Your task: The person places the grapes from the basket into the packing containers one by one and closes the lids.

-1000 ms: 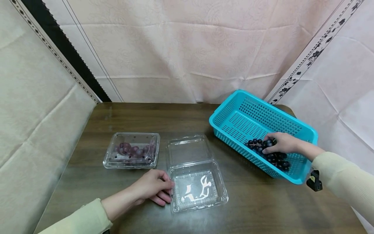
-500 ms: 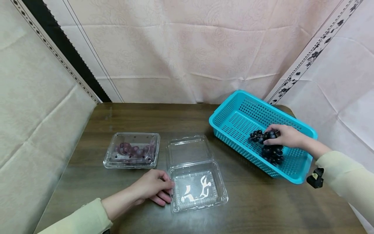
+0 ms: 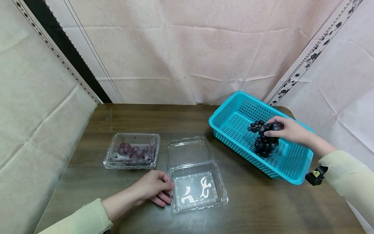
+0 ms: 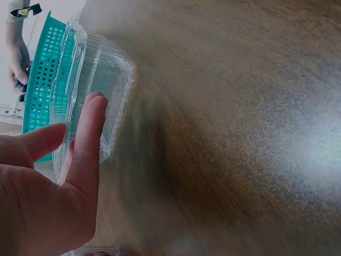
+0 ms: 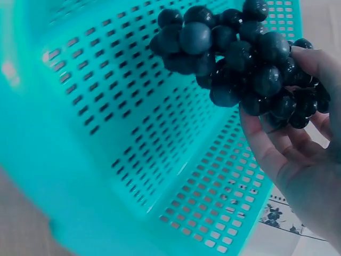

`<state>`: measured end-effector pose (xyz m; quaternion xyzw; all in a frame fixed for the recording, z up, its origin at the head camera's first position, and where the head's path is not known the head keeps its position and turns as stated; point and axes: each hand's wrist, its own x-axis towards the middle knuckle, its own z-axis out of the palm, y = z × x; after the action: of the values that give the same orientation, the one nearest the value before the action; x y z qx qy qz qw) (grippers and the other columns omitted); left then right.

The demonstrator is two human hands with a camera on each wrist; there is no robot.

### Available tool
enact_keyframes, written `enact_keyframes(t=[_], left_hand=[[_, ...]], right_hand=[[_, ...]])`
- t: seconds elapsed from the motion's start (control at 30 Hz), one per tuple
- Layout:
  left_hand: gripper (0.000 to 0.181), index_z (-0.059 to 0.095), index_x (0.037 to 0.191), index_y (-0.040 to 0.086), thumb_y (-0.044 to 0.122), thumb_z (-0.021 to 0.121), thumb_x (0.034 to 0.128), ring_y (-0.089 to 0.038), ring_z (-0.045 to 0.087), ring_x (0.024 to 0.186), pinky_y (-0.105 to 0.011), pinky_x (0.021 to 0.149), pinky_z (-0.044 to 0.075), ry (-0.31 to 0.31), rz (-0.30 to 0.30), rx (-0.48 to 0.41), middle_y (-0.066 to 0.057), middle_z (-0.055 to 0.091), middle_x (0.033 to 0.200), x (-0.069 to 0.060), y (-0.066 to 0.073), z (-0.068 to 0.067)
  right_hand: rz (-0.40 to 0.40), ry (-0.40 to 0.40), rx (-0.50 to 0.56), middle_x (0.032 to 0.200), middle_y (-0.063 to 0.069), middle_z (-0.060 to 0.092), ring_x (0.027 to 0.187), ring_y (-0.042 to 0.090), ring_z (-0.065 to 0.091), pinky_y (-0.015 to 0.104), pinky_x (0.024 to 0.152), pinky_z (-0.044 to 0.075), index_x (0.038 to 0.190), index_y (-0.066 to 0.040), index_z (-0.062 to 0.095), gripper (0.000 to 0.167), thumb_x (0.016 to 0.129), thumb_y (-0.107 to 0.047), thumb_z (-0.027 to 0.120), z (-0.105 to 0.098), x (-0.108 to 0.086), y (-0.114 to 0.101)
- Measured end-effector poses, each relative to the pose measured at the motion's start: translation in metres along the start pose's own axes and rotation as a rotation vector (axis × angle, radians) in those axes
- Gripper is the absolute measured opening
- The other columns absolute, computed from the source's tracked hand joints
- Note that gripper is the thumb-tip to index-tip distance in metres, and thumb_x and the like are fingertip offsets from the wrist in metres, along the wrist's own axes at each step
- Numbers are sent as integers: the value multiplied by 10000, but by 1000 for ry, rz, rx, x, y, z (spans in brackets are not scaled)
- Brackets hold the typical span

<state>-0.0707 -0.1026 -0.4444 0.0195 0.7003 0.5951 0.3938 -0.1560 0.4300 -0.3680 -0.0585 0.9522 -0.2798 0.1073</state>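
Note:
In the head view, the right hand (image 3: 289, 131) grips a bunch of dark grapes (image 3: 265, 143) over the turquoise basket (image 3: 230, 140). The right wrist view shows the fingers and thumb around one end of the bunch (image 5: 240, 58), above the perforated basket (image 5: 176, 160). The left hand (image 3: 153, 188) pinches the left edge of a clear hinged container (image 3: 195, 190), which lies open on the table with nothing in it. From the left wrist, the left hand (image 4: 69, 170) has its thumb and fingers on either side of the container's rim (image 4: 77, 69).
A closed clear box (image 3: 131, 150) with reddish grapes stands left of the hinged container. The wooden table (image 3: 157, 117) is bordered by pale cloth (image 3: 181, 52) at the back and both sides.
The right hand has moved up and slightly toward the back with the grapes, which now hang in a bunch below its fingers. The left hand and the hinged container have stayed in place.

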Motion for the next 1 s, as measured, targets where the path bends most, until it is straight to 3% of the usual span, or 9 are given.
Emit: enact_keyframes(t=[0.23,0.5,0.77,1.0], left_hand=[[155,636,1037,-34,105,704,1024,-289,785,727,-423,614,682,5,0,-4,-196,723,926,-1,-2,0],[156,637,1038,-38,105,699,1028,-282,783,720,-427,614,682,8,3,-1,-198,723,921,-2,-2,0],[154,634,1018,-33,107,698,1028,-277,781,714,-418,607,681,11,8,-5,-175,717,893,0,-2,0],[156,637,1015,-31,110,702,1027,-292,783,718,-427,611,681,13,9,4,-181,719,894,0,-1,0]], right_hand=[[19,47,68,1173,132,599,839,143,573,289,702,530,1392,-44,588,441,1035,-256,737,-15,1,-14],[2,91,115,1104,12,676,890,69,649,210,745,541,1400,-53,586,429,1031,-205,742,-32,6,-39],[-30,96,136,1047,-13,710,894,93,659,218,744,542,1376,-89,608,410,1018,-211,764,-38,9,-73],[-89,91,128,1096,37,673,887,142,643,232,725,541,1354,-103,633,391,1002,-190,780,-38,13,-103]])
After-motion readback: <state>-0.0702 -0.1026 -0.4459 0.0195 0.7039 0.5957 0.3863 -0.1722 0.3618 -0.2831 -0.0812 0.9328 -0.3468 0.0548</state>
